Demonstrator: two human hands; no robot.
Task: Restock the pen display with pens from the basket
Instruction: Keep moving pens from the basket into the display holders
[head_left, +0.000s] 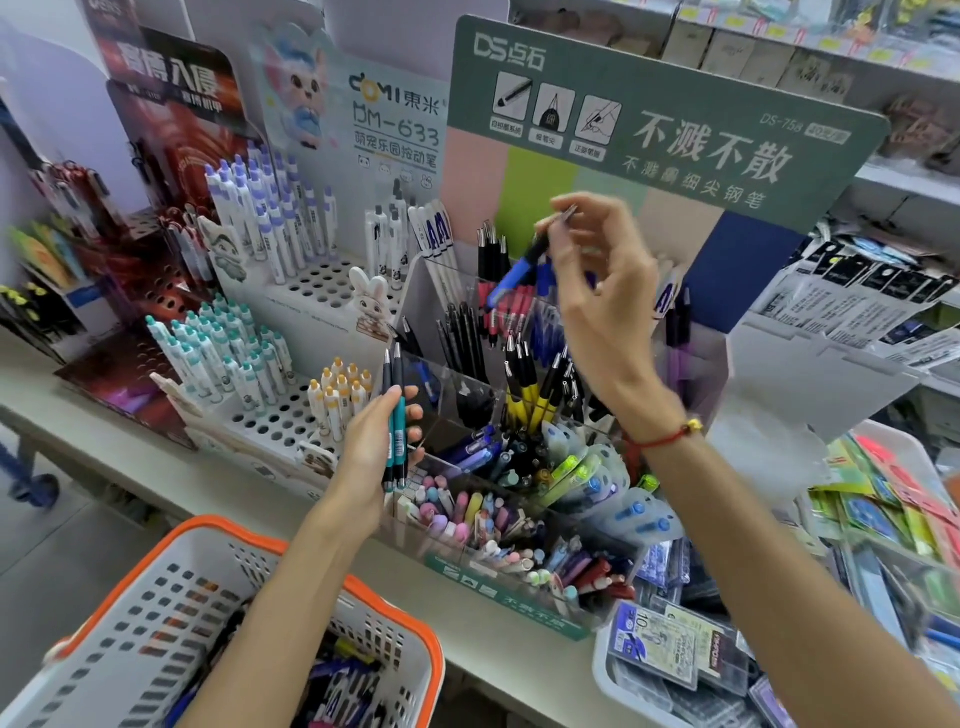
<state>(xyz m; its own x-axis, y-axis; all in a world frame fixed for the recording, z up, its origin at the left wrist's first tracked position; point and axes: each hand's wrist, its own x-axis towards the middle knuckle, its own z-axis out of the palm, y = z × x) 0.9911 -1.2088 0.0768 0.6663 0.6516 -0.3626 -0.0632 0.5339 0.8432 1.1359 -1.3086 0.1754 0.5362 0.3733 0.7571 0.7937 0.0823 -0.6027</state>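
My right hand (602, 270) pinches a blue pen (511, 278) by its upper end, tip down, above the back compartments of the clear acrylic pen display (457, 384). My left hand (376, 447) grips two teal-and-black pens (396, 415) upright at the display's left edge. The display's compartments hold black, red, blue, yellow-grip and pastel pens. At the bottom left stands the white basket (156, 613) with an orange rim, and several loose pens lie in its bottom.
White holed stands (280, 415) with capped pens stand left of the display, with a red stand (156, 280) behind them. A green header card (675, 135) rises behind the display. Trays of packaged refills (670, 649) and stationery packs (883, 519) fill the right side.
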